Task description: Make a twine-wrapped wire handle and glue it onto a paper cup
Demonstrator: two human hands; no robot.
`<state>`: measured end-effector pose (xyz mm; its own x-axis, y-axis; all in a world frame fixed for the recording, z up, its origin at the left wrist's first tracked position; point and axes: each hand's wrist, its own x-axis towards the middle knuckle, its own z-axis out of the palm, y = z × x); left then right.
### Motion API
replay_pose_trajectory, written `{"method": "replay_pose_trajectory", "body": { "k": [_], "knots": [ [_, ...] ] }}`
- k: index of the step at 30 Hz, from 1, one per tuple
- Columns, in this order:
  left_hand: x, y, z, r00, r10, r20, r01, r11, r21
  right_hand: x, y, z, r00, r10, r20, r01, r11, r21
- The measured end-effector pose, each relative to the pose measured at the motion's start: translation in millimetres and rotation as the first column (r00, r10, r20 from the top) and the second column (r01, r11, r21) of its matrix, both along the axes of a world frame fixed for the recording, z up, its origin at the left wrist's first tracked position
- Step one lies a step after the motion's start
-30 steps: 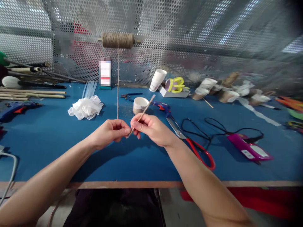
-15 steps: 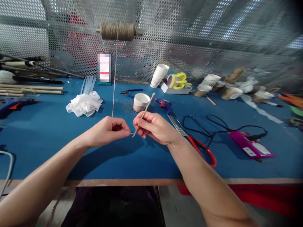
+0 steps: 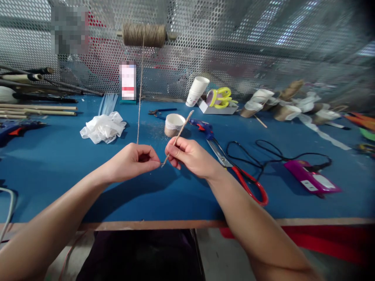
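My left hand [image 3: 136, 162] is closed in a pinch on jute twine [image 3: 140, 105], which runs down from a spool [image 3: 144, 36] and passes behind the hand. Between the thumb and fingers of my right hand [image 3: 190, 156] is a thin twine-wrapped stick [image 3: 185, 122], tilted with its upper end to the right. Its lower end meets the tips of my left fingers; the exact contact is too small to make out. Just beyond the right hand stands a short cup [image 3: 171, 130] with a white upper part and a brown twine-like lower band.
A blue glue gun [image 3: 202, 128] and red-handled scissors [image 3: 249, 185] lie right of my hand, near a black cord and purple packet [image 3: 310, 177]. Crumpled white ribbon [image 3: 104, 128] lies left. Pliers [image 3: 161, 113], paper cups [image 3: 197, 91] and a phone [image 3: 128, 82] stand or lie behind.
Both hands keep their grips. The stick's lower end has shifted slightly left, closer to my left fingertips, and the view has tipped a little.
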<state>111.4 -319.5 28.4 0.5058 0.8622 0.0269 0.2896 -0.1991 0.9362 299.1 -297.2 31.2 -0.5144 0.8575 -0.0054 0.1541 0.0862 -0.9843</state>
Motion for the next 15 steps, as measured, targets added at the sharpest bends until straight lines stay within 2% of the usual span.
{"method": "replay_pose_trajectory", "body": {
  "k": [15],
  "knots": [
    [1.3,-0.4,-0.7,0.997,0.014,-0.072,-0.014,1.000,-0.002,-2.9,-3.5,0.3,0.993,-0.042,0.108,0.029,0.993,0.119]
  ]
}}
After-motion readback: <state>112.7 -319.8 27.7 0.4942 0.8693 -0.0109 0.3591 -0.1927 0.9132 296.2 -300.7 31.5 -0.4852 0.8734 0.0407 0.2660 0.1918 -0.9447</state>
